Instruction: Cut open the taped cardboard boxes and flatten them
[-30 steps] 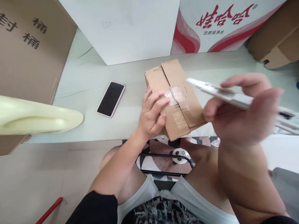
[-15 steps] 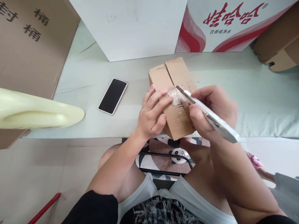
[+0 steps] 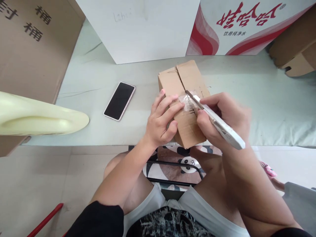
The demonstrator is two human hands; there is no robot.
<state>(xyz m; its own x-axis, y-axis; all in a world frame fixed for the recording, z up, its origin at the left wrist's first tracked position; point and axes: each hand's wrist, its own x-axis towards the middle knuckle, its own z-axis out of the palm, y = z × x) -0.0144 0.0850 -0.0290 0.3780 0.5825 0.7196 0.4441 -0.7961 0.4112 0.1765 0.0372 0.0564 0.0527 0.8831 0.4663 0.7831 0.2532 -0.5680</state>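
A small brown cardboard box [image 3: 189,131] lies at the table's front edge, a dark seam running along its top and clear tape [image 3: 188,102] across the seam. My left hand [image 3: 161,120] grips the box's left side, its fingers spread over the top near the tape. A white utility knife [image 3: 222,126] is in my right hand [image 3: 228,115], pinched between thumb and fingers. The knife's dark blade [image 3: 194,98] points away from me, its tip at the seam by the tape. Part of the box's right side is hidden by my right hand.
On the pale green tablecloth [image 3: 81,98] lies a phone [image 3: 119,101], left of the box. Behind stand a white box [image 3: 148,36] and a red-and-white carton [image 3: 204,36]. A large brown carton [image 3: 32,62] and a pale yellow object [image 3: 44,115] are at the left.
My right hand has drawn the knife slightly left and changed its angle, bringing the blade tip closer to the seam. My left hand stays on the box.
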